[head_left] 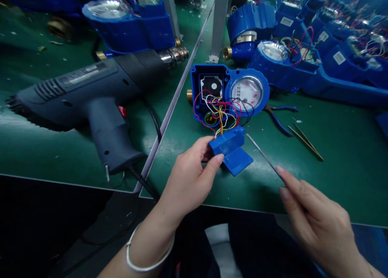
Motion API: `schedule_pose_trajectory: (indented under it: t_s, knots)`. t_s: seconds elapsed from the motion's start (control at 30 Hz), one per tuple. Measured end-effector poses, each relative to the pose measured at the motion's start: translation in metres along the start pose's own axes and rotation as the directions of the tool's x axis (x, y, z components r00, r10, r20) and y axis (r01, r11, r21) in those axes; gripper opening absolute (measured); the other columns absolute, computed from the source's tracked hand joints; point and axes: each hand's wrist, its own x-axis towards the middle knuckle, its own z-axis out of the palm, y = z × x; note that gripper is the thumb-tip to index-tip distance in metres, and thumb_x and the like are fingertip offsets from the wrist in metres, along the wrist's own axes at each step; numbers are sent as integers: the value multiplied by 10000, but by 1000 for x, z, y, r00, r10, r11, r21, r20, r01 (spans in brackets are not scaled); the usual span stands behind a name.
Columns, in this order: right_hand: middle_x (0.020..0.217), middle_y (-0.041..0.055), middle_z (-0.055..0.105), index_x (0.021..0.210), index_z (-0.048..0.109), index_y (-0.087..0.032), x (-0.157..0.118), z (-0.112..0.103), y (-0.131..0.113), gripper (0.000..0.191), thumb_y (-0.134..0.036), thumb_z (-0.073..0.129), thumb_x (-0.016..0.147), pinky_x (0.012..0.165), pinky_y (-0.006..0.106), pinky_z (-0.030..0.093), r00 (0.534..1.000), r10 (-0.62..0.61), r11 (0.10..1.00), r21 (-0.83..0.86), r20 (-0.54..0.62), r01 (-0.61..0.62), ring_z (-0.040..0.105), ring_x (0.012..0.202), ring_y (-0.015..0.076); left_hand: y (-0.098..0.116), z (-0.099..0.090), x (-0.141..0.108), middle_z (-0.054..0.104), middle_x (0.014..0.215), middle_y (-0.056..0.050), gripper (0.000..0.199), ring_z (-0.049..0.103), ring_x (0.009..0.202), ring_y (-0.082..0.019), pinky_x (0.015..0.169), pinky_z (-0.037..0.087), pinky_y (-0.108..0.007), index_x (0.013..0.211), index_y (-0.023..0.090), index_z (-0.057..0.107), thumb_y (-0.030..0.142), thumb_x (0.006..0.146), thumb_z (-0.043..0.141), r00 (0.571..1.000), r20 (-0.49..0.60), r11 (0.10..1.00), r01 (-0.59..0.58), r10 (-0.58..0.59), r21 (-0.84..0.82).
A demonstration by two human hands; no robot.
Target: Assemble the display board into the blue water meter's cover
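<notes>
My left hand (194, 172) grips a blue plastic piece (228, 142) with a flat flap, thumb on its near side. Red, white, yellow and black wires (222, 114) run from this piece into the open housing of a blue water meter (197, 73), which lies just beyond it. The meter has a round dial (247, 92) on its right side and a brass fitting on its left. Between thumb and fingers, my right hand (315, 217) pinches a thin metal rod (265, 157). Its tip points at the blue piece and stays a little apart from it.
A grey heat gun (91, 83) lies on the left with its cable over the table edge. Right of the meter are blue-handled pliers (280, 116) and tweezers (306, 142). Several blue meters (281, 63) crowd the back right; another meter (133, 27) stands behind the heat gun.
</notes>
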Motion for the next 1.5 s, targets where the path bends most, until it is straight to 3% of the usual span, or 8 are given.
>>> schedule_pose_trajectory:
  t_s: [0.17,0.3,0.53,0.7,0.8,1.03,1.23,1.5]
  knots:
    - [1217,122,531,1415,345,-210,11,8,-8,512,-293,497,933,770,345,527,972,229,850,498,-58,-171,573,1013,232,19,15,-5,686,1030,-52,238,644,954,-163,856,500,-284,1054,174,536,177,824,598,975,182,756,213,-126,-619]
    - [1370,147,408,1430,266,-205,35,23,-17,589,-363,521,924,912,413,478,960,279,629,760,-23,-165,465,1196,265,27,27,-4,683,1000,-35,284,635,901,-117,832,482,-219,1033,164,544,118,773,647,972,160,684,236,-174,-690]
    - [1228,100,503,1312,429,-232,59,52,-1,565,-493,614,846,987,484,404,976,208,584,809,-68,-67,509,1115,276,25,36,-2,642,903,0,510,624,803,-90,732,494,-180,1150,192,384,90,729,652,967,3,684,183,-255,-707]
    - [1322,112,413,1294,464,-241,60,61,3,585,-440,696,796,1032,492,350,976,100,668,740,-194,78,406,1232,295,21,39,-9,459,1200,-64,816,645,751,-110,613,568,-232,1331,295,208,113,687,677,942,-299,943,46,-151,-331]
    - [1338,109,387,1293,480,-259,59,60,1,606,-399,742,765,1031,465,363,967,41,725,673,-252,145,393,1249,284,22,35,-15,391,1266,-78,686,638,823,-145,641,595,-275,1291,299,353,146,706,677,922,-381,994,-32,70,105]
    - [1310,139,439,1279,490,-211,59,63,2,641,-482,732,751,1045,412,361,953,12,792,585,-303,176,435,1228,259,31,15,-15,555,1101,-80,153,642,869,-204,697,594,-333,984,186,551,182,832,566,917,-42,667,-258,398,699]
    - [1288,133,484,1252,505,-193,58,68,1,600,-475,719,767,1047,332,368,950,12,829,534,-312,165,456,1224,231,32,3,-10,613,1107,-103,112,639,991,-272,798,581,-434,964,174,579,181,877,508,926,230,476,-354,300,805]
    - [1227,225,536,1179,539,-90,68,82,-2,578,-528,639,816,942,273,463,914,-47,892,396,-402,220,527,1161,236,30,0,9,646,1104,-149,262,675,929,-281,739,595,-413,979,174,606,61,743,622,944,306,448,-328,122,832]
